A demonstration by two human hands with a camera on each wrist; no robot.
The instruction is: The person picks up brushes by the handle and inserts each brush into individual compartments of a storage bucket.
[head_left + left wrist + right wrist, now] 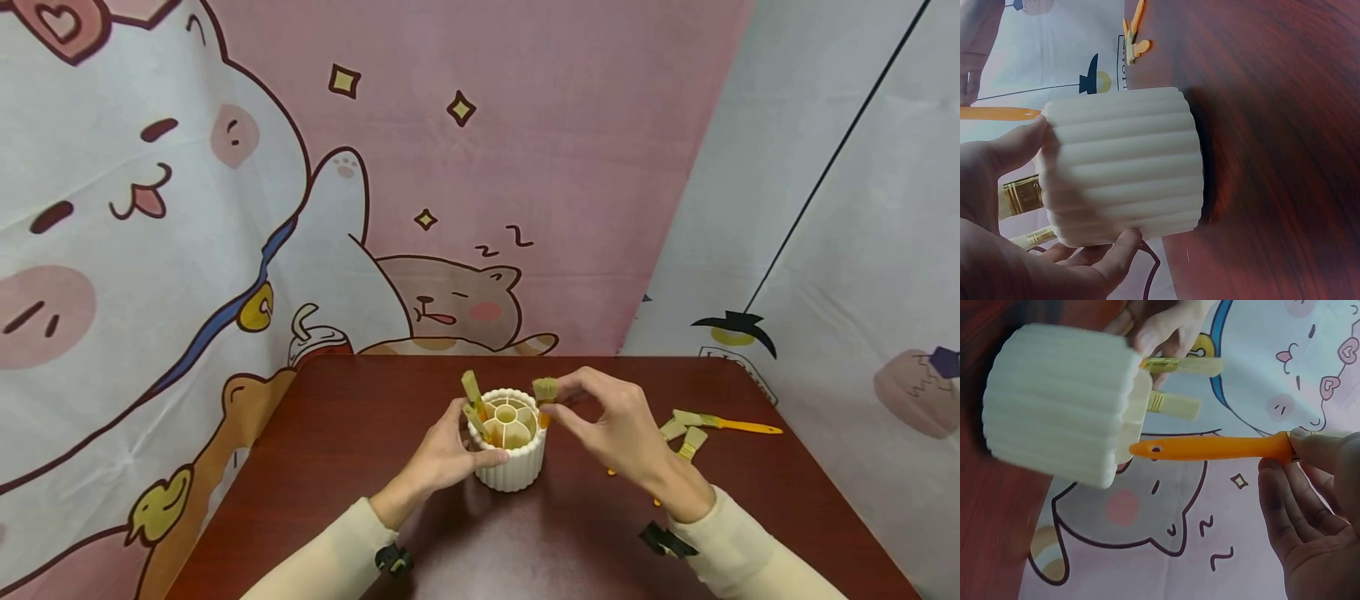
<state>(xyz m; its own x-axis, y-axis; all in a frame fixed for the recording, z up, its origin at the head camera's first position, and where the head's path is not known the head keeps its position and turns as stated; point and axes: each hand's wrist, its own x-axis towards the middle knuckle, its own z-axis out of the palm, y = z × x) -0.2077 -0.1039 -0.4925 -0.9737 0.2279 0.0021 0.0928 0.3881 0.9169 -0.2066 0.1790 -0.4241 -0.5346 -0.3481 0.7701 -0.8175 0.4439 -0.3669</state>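
A white fluted brush holder [510, 473] with a divided top stands on the table. My left hand [441, 450] grips its left side, the thumb across the front of the rim. Two paintbrushes, one leaning outward [471, 388] and one lower [1175, 406], stand in it bristles up. My right hand [621, 427] pinches another paintbrush [1210, 449] near its metal band, bristles up. In the right wrist view, the tip of its orange handle is right at the holder's rim. The head view has this brush over the right side of the holder.
Several loose paintbrushes lie at the table's right, one with its yellow handle [742, 426] pointing right, another with pale bristles [692, 442] partly behind my right forearm. The dark red table [337, 450] ends at a printed cloth backdrop [570, 183].
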